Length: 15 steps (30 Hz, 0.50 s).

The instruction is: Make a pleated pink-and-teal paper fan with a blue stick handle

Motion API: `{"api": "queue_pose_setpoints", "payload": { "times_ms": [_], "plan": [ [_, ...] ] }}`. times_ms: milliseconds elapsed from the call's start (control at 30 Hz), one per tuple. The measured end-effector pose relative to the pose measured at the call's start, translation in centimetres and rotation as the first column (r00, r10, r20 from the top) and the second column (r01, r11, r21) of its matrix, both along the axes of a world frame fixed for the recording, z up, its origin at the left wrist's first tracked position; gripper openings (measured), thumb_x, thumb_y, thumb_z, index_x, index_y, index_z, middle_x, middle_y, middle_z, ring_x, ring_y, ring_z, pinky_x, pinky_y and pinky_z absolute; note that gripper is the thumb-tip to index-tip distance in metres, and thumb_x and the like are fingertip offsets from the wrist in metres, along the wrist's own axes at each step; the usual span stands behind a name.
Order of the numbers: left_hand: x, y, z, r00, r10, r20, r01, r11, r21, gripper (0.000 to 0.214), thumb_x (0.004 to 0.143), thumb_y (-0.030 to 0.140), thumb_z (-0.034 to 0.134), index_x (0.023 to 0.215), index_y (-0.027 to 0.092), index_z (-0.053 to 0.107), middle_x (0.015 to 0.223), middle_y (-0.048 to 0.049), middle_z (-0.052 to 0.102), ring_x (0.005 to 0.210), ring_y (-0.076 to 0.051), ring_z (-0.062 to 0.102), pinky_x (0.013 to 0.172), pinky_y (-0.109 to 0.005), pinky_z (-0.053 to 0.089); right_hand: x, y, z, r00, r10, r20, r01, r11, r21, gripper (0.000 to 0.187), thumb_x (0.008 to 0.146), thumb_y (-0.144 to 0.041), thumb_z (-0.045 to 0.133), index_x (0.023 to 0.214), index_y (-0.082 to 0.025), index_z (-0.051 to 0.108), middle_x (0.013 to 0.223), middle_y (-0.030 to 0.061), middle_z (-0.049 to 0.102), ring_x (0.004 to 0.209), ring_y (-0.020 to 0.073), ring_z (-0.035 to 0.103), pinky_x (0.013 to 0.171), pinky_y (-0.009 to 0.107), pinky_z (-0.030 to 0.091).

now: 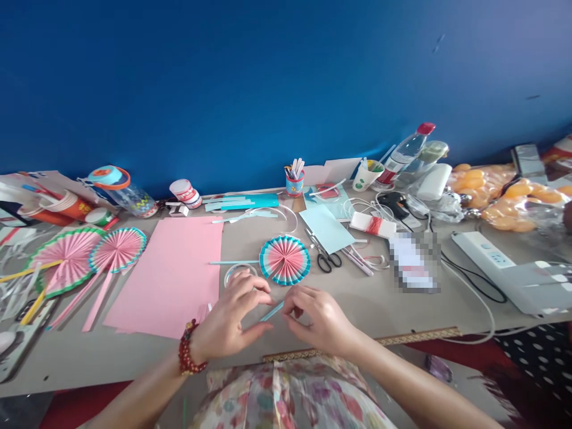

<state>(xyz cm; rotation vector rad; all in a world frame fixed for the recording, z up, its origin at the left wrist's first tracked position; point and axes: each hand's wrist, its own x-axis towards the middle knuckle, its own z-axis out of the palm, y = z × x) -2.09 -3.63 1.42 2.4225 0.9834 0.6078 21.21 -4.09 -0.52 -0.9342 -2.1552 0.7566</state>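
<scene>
My right hand (316, 314) is closed, with its fingertips pinched on a narrow light-blue strip (271, 311) that points down to the left. My left hand (239, 310) is open over the tape roll, its thumb and fingers apart, with the strip's free end close to the thumb. Just beyond both hands lies a round pleated paper fan (285, 260), pink in the middle with a blue rim. Another thin blue strip (234, 262) touches the fan's left side. A clear tape roll (240, 271) lies partly hidden behind my left fingers.
Large pink paper sheets (174, 268) lie to the left, beside two finished-looking fans (117, 250). Black-handled scissors (329, 260) and light-blue paper (326, 228) are right of centre. A phone (413, 262), a power strip (487, 256) with cables and a bottle (406, 155) stand farther right.
</scene>
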Motion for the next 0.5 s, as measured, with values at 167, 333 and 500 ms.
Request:
{"api": "queue_pose_setpoints", "payload": {
  "times_ms": [167,333,500],
  "plan": [
    [1.1,-1.8,-1.1,0.985,0.157,-0.075,-0.134,0.957,0.256,0.013,0.093,0.022,0.058,0.106,0.024,0.058,0.116,-0.0064,0.064,0.115,-0.024,0.055,0.117,-0.06,0.019,-1.0,0.2,0.6,0.994,-0.066,-0.092,0.045,0.974,-0.221,0.011,0.078,-0.01,0.056,0.077,-0.021,0.056,0.07,-0.0024,0.058,0.064,0.0116,0.055,0.061,0.021,0.044],
    [1.2,-2.2,-2.9,0.947,0.3,0.118,-0.322,0.854,0.408,0.019,0.087,0.015,0.062,0.102,0.023,0.055,0.108,-0.008,0.066,0.105,-0.024,0.061,0.108,-0.057,0.037,-2.3,0.2,1.0,0.987,-0.103,-0.123,0.061,0.95,-0.306,0.008,0.079,-0.013,0.059,0.077,-0.021,0.057,0.071,-0.0024,0.058,0.064,0.0118,0.055,0.061,0.022,0.045],
    [0.8,-2.1,-3.6,0.925,0.319,0.206,-0.375,0.85,0.369,0.018,0.087,0.009,0.057,0.098,0.023,0.055,0.101,-0.0063,0.063,0.097,-0.022,0.061,0.098,-0.049,0.047,-3.5,0.8,1.2,0.984,-0.09,-0.155,0.047,0.964,-0.261,0.005,0.084,-0.017,0.062,0.081,-0.021,0.06,0.073,-0.0023,0.061,0.063,0.0108,0.055,0.062,0.022,0.045]
  ]
}}
